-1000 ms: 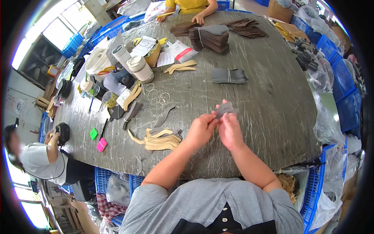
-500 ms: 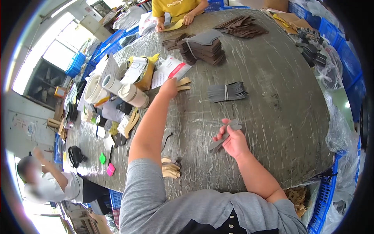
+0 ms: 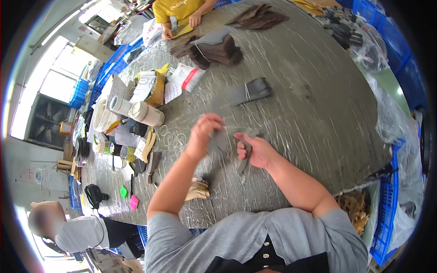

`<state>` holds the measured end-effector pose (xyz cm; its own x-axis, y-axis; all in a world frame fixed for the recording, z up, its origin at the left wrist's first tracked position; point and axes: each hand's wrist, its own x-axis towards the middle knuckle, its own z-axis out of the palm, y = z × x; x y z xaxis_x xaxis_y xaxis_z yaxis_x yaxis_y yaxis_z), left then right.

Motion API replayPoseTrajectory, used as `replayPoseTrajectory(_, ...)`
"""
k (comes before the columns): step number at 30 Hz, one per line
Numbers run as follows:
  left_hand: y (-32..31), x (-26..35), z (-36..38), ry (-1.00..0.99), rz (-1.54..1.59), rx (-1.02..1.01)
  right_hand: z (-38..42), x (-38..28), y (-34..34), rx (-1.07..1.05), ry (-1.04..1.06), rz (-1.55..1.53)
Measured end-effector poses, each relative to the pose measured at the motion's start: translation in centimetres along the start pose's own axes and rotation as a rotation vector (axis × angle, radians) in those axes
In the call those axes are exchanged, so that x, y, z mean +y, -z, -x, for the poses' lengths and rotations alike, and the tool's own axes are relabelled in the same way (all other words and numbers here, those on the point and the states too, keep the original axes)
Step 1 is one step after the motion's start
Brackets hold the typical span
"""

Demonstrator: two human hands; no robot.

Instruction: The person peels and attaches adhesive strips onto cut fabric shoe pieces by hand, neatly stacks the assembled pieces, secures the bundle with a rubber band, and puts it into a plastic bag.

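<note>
My right hand (image 3: pixel 256 151) is closed around a few slim grey strips (image 3: pixel 244 160), cut flat and soft-looking like leather or fabric. To its left, my left hand (image 3: pixel 203 135) is raised over the table with curled fingers. A grey piece (image 3: pixel 217 144), smeared by motion, hangs at those fingertips. Beyond both hands lies a bundle of dark grey strips (image 3: pixel 249 92) tied with a band. A small pile of tan strips (image 3: pixel 198 189) sits near my left forearm. White loops like rubber bands (image 3: pixel 174 138) rest left of my left hand.
Tied brown stacked pieces (image 3: pixel 216 49) and a loose brown pile (image 3: pixel 258 17) lie at the far side. A person in a yellow top (image 3: pixel 182 12) handles a yellow piece there. A white cup (image 3: pixel 146 113) and containers crowd the left. Blue crates (image 3: pixel 387 204) edge the right.
My left hand has come back from the tan strips by the white packet toward my right hand, and a grey piece now shows at its fingers. The view has shifted slightly.
</note>
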<state>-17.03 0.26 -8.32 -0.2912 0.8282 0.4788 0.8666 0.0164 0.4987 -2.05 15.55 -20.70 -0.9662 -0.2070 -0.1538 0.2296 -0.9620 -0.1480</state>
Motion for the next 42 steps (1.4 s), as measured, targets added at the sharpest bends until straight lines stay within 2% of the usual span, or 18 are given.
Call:
replayPoseTrajectory(1,-1.4,2.4,1.2,-0.07,0.015,-0.014,-0.1,0.5,0.3,-0.08,-0.028,-0.034)
replayPoseTrajectory(3,-3.9,6.2,3.4,-0.019,0.233,-0.036,1.8,1.1,-4.8,0.12,0.05,0.0)
replayPoseTrajectory(5,-4.9,7.6,4.8,0.055,0.376,-0.014,2.9,1.3,-5.6,0.051,0.09,0.062)
replayPoseTrajectory(7,-5.3,7.8,5.8,0.153,0.45,0.042,3.2,1.5,-3.6,-0.284,0.095,0.141)
replayPoseTrajectory(10,-5.0,9.3,6.1,0.171,0.422,0.058,3.8,2.3,-3.9,-0.32,0.128,0.148)
replayPoseTrajectory(13,-3.9,10.9,5.2,0.024,0.264,-0.205,5.0,3.7,-5.0,0.102,0.195,0.336)
replayPoseTrajectory(14,-3.4,12.1,5.1,0.123,0.312,-0.244,5.0,3.7,-3.9,0.053,0.221,0.296)
replayPoseTrajectory(17,-3.2,11.2,5.6,0.156,0.354,-0.063,6.3,3.1,-3.3,0.076,0.412,0.25)
replayPoseTrajectory(18,-3.7,10.3,6.3,0.252,0.344,-0.006,6.5,2.8,-3.1,0.134,0.473,0.303)
replayPoseTrajectory(21,-7.8,12.8,5.4,0.312,0.117,-0.024,7.2,3.8,-4.9,0.133,0.639,0.367)
replayPoseTrajectory(24,-9.5,12.7,5.5,0.403,0.083,-0.076,7.7,4.4,-4.8,0.099,0.645,0.426)
replayPoseTrajectory(25,-9.4,12.6,5.5,0.444,0.056,-0.081,8.3,4.0,-4.7,0.142,0.729,0.573)
replayPoseTrajectory(29,-7.8,12.4,6.2,0.283,-0.392,-0.048,11.0,1.8,-3.9,0.273,1.078,1.294)
replayPoseTrajectory(30,-8.5,11.5,6.8,0.251,-0.449,-0.103,11.5,1.1,-4.4,0.268,1.17,1.83)
replayPoseTrajectory(33,-11.9,10.6,7.9,0.235,-0.565,-0.171,10.9,2.9,-3.4,0.248,0.923,2.467)
replayPoseTrajectory(37,-12.2,11.3,8.7,0.293,-0.505,-0.116,10.6,2.7,-1.8,0.379,0.85,2.357)
replayPoseTrajectory(39,-11.3,11.5,8.7,0.385,-0.572,-0.156,10.5,3.1,-1.9,0.359,0.926,2.365)
replayPoseTrajectory(42,-11.0,10.6,9.6,0.28,-0.439,-0.238,10.7,3.9,-2.2,0.326,0.969,2.357)
